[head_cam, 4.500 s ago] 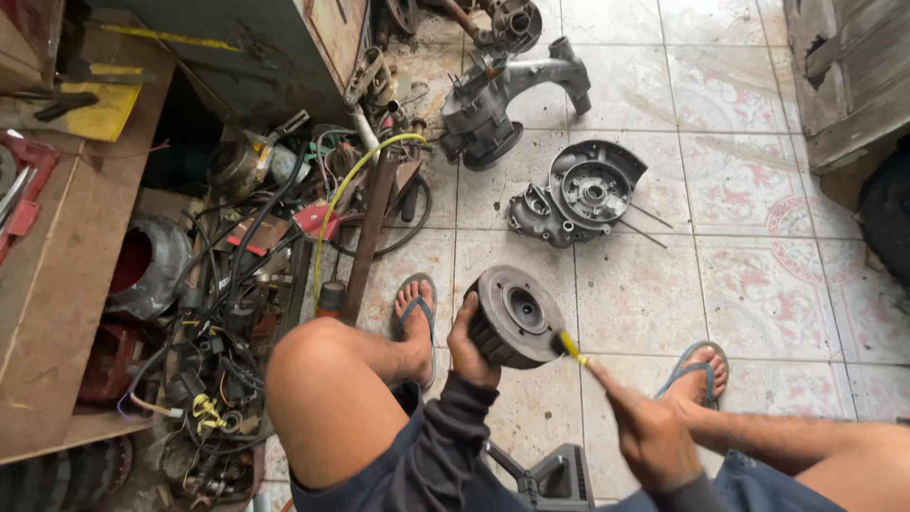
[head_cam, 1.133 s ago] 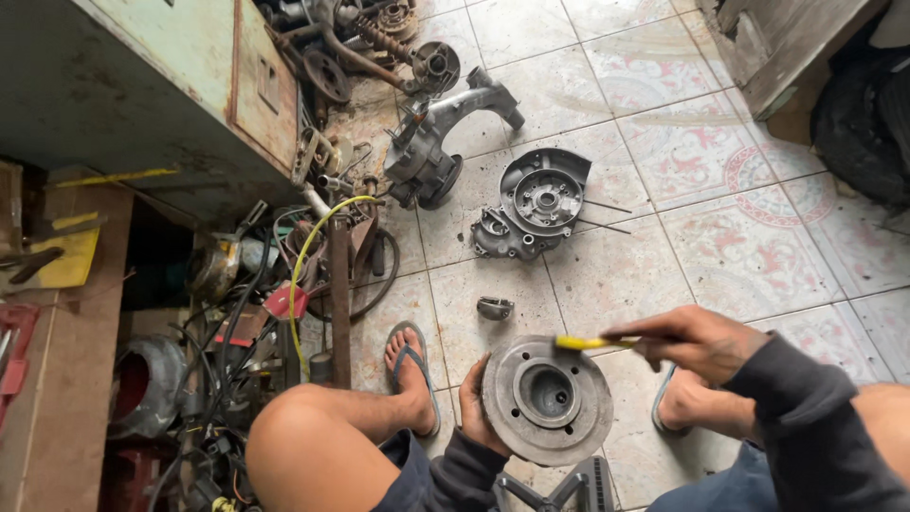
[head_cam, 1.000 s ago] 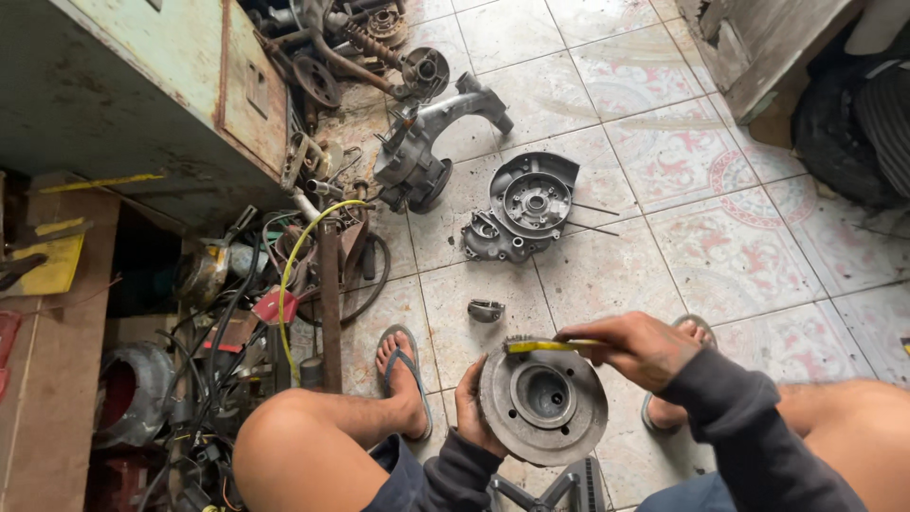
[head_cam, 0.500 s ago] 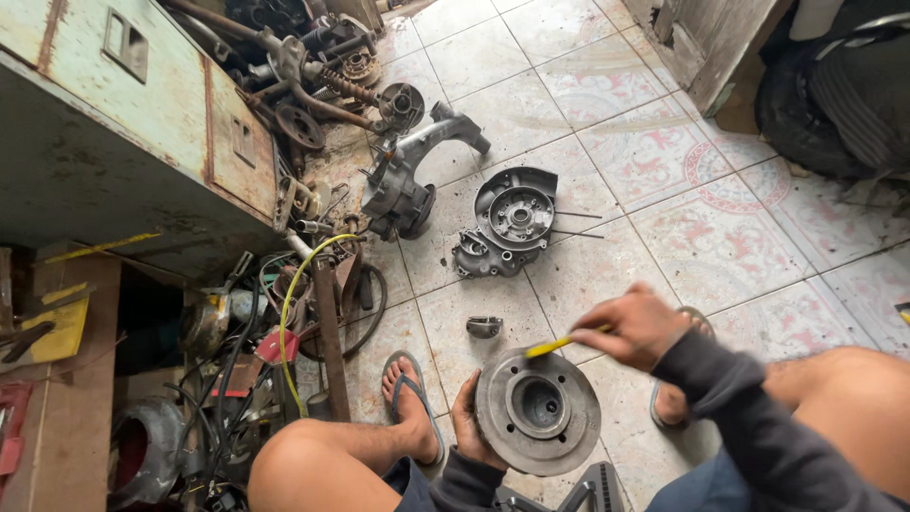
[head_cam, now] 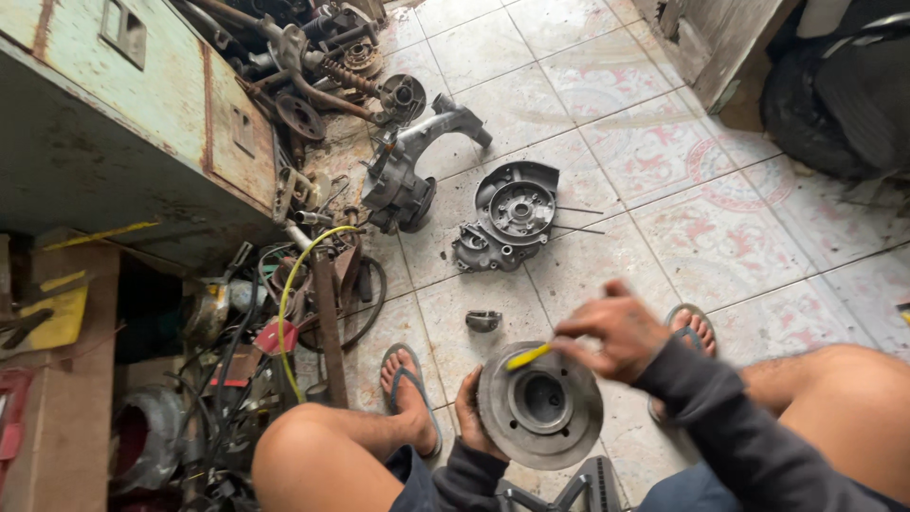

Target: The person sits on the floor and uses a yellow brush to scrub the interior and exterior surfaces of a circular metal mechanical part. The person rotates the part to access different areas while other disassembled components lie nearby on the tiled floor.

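Nearest you, your left hand (head_cam: 471, 417) is clasped around the left rim of a round grey metal disc (head_cam: 540, 406), which you hold on edge between your knees, just above the tiled floor (head_cam: 607, 142). Your right hand (head_cam: 618, 334) is clenched on a yellow-handled tool (head_cam: 528, 356) whose tip rests on the disc's upper face. Judge the disc heavy, rigid and probably greasy: grip it by the thick outer rim or the raised central hub, never by fingertips alone. Just beyond, a small dark metal piece (head_cam: 482, 320) lies on the floor between your sandalled feet. Farther off sit a grey engine cover (head_cam: 507, 226) with thin rods beside it and a cast housing (head_cam: 408, 171). A yellow hose (head_cam: 289, 294) loops through clutter left, below a worn green cabinet (head_cam: 114, 123).
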